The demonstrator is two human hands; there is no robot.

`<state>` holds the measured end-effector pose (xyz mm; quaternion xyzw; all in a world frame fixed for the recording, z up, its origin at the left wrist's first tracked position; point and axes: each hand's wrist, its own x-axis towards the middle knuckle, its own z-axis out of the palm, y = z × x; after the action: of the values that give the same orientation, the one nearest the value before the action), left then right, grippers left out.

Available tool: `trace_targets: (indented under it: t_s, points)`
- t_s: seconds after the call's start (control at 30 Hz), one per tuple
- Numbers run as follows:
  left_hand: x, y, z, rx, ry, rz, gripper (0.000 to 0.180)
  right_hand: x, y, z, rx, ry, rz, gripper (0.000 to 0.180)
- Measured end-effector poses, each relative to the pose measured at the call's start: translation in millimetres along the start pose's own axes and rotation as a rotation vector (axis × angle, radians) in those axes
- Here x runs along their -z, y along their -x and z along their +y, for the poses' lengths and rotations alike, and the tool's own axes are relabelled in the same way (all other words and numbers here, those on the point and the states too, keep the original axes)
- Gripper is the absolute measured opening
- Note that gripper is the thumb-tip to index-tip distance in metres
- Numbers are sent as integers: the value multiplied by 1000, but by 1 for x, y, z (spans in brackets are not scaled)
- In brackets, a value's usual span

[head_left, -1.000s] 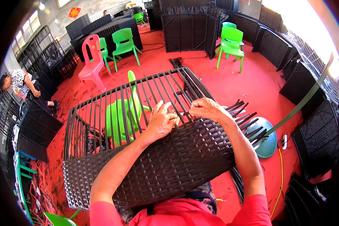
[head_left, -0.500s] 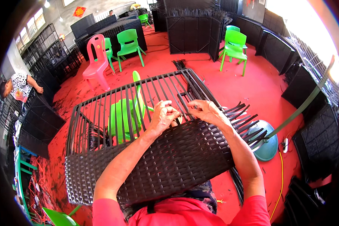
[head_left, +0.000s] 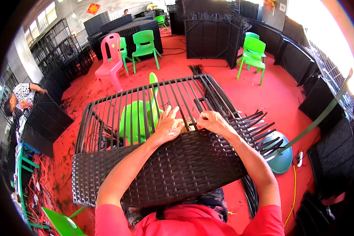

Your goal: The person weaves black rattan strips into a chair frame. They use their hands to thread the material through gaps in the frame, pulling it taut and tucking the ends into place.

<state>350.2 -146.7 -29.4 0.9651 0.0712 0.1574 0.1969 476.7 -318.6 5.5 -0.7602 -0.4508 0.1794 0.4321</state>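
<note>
A black panel frame lies tilted across my lap, its near part covered in woven plastic rattan [head_left: 157,173]. Bare upright bars [head_left: 114,118] fill the far part. Above the weave's upper edge, my left hand [head_left: 170,128] rests against the bars, fingers stretched and partly spread; its thumb is hidden. Just to the right, my right hand [head_left: 215,122] is closed in a pinch on a black rattan strip at that edge. Its grip hides most of the strip. Loose strip ends [head_left: 259,131] stick out past the panel's right side.
A green chair [head_left: 135,118] stands behind the bars. Farther off are a pink chair [head_left: 110,63], more green chairs [head_left: 253,55] and stacked black panels [head_left: 208,39]. A round blue-green base with a pole [head_left: 277,153] stands at right, near a yellow cable [head_left: 294,192]. Another person [head_left: 21,96] bends at far left.
My left fingers have gone from a pinch to stretched out over the bars. The right hand has closed more tightly. The whole view has shifted slightly, moving the scene rightward.
</note>
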Motion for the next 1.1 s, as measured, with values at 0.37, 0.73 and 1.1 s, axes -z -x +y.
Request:
trace_targets:
  t_s: [0.37, 0.73, 1.1]
  points:
    - [24, 10, 1, 103, 424, 177, 22, -6, 5, -30, -5, 111, 2, 24]
    - [39, 30, -23, 78, 181, 68, 24, -28, -9, -30, -70, -162, -109, 32]
    - [6, 26, -14, -131, 82, 168, 8, -42, -2, -5, 144, 295, 10, 30]
